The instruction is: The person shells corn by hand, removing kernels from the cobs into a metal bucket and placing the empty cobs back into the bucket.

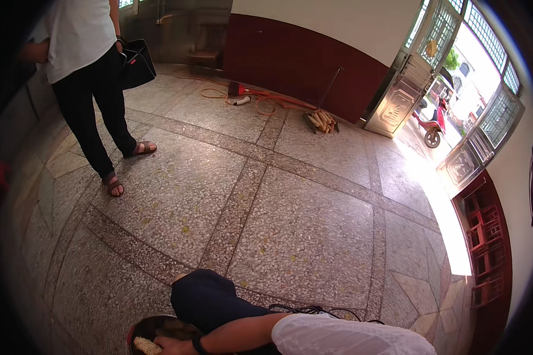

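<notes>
My right hand [174,345] is at the bottom edge, its fingers on a pale corn cob [146,345]. Both are over a dark round basin [137,323] with a reddish rim part, cut off by the frame; brownish things inside are unclear. A dark band circles my wrist, and my white sleeve [351,333] lies to the right. Beside the basin is my knee in dark blue cloth [204,293]. My left hand is out of view.
A person [84,44] in a white top stands at upper left, holding a black bag [137,66]. Black cables [313,307] lie behind my arm. Orange cord [266,100] and a dustpan [311,124] of cobs [323,120] are by the wall. A metal door [393,106] stands ajar.
</notes>
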Demonstrator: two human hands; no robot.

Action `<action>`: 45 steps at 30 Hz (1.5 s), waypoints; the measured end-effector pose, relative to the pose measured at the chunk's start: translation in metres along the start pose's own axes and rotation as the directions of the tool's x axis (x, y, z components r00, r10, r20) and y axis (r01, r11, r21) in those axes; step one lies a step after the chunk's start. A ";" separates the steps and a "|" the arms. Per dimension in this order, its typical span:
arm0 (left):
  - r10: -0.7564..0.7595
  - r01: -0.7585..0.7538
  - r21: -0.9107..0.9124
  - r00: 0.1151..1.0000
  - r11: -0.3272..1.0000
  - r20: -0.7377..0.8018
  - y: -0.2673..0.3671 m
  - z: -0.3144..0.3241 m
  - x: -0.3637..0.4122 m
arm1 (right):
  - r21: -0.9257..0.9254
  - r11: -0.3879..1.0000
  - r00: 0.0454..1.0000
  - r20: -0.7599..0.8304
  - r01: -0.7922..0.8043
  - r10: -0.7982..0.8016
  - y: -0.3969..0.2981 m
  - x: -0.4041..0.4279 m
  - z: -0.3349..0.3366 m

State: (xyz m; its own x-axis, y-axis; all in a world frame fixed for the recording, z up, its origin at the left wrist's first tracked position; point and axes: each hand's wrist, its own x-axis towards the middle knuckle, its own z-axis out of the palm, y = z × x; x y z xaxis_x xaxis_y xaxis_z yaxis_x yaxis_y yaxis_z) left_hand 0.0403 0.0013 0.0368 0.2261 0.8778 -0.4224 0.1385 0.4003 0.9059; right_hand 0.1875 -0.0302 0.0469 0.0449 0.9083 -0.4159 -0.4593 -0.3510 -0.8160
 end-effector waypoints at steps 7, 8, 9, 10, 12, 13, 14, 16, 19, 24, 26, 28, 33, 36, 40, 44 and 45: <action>0.049 -0.048 0.030 0.999 0.998 -0.011 0.016 0.008 -0.013 | -0.007 1.000 0.999 -0.040 -0.023 0.023 0.007 0.002 0.003; 0.045 -0.044 0.077 0.999 0.996 -0.019 0.020 0.009 -0.016 | -0.037 0.999 0.999 -0.042 -0.017 0.016 0.006 0.001 0.003; 0.048 -0.046 0.071 0.999 0.996 -0.026 0.014 0.006 -0.012 | -0.043 0.999 0.999 -0.035 -0.018 0.017 0.004 -0.001 0.003; 0.070 -0.068 0.073 0.997 0.995 -0.023 0.004 0.002 -0.004 | -0.066 0.997 0.999 -0.032 -0.032 0.029 -0.001 -0.004 0.001; 0.095 -0.093 0.083 0.995 0.992 -0.024 0.001 -0.003 -0.002 | -0.083 0.996 0.999 -0.024 -0.041 0.039 -0.003 -0.006 0.003; 0.099 -0.097 0.077 0.995 0.992 -0.023 0.000 -0.005 -0.002 | -0.038 0.997 0.998 -0.002 -0.067 0.067 -0.002 -0.005 0.004; 0.103 -0.101 0.068 0.994 0.993 -0.020 0.003 -0.003 -0.003 | 0.002 0.996 0.995 0.019 -0.094 0.094 -0.002 -0.005 0.004; 0.095 -0.094 0.069 0.995 0.993 -0.019 0.010 0.000 -0.010 | 0.007 0.997 0.996 0.048 -0.082 0.081 -0.003 -0.007 0.003; 0.079 -0.079 0.031 0.997 0.996 0.003 0.025 0.000 -0.019 | 0.026 0.993 0.992 0.054 -0.119 0.117 -0.024 -0.025 0.009; 0.057 -0.050 -0.081 0.995 0.995 0.077 0.034 -0.001 -0.029 | 0.085 0.986 0.988 0.068 -0.141 0.136 -0.017 -0.021 0.007; 0.073 -0.059 -0.132 0.992 0.989 0.103 0.034 -0.003 -0.031 | 0.022 0.994 0.982 0.162 -0.104 0.099 -0.016 -0.015 0.004; 0.065 -0.052 -0.119 0.992 0.992 0.109 0.037 -0.005 -0.034 | 0.038 0.991 0.978 0.170 -0.126 0.118 -0.012 -0.011 0.002; 0.080 -0.067 -0.122 0.991 0.990 0.105 0.038 -0.009 -0.036 | 0.018 0.991 0.987 0.094 -0.135 0.133 -0.004 -0.006 0.006; 0.221 -0.131 -0.419 0.960 0.898 0.172 0.025 -0.022 -0.020 | 0.198 0.972 0.992 0.015 -0.126 0.125 0.002 0.006 0.000; 0.158 -0.112 -0.441 0.985 0.890 0.069 0.022 -0.030 -0.020 | 0.109 0.988 0.994 0.016 -0.106 0.105 -0.005 0.002 -0.001; 0.066 -0.076 -0.230 0.997 0.970 -0.049 -0.005 -0.039 -0.009 | -0.008 1.000 0.999 -0.027 -0.028 0.027 0.019 0.014 -0.002; 0.067 -0.082 -0.233 0.995 0.969 -0.069 0.001 -0.036 -0.013 | -0.013 0.999 0.999 -0.009 -0.033 0.033 0.010 0.007 0.005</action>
State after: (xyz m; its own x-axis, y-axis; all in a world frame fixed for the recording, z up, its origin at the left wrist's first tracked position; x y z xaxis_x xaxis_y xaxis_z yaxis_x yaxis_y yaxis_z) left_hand 0.0030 -0.0007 0.0446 0.1680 0.9188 -0.3573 -0.1089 0.3775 0.9196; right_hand 0.1792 -0.0259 0.0377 0.0376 0.8942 -0.4460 -0.4487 -0.3837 -0.8071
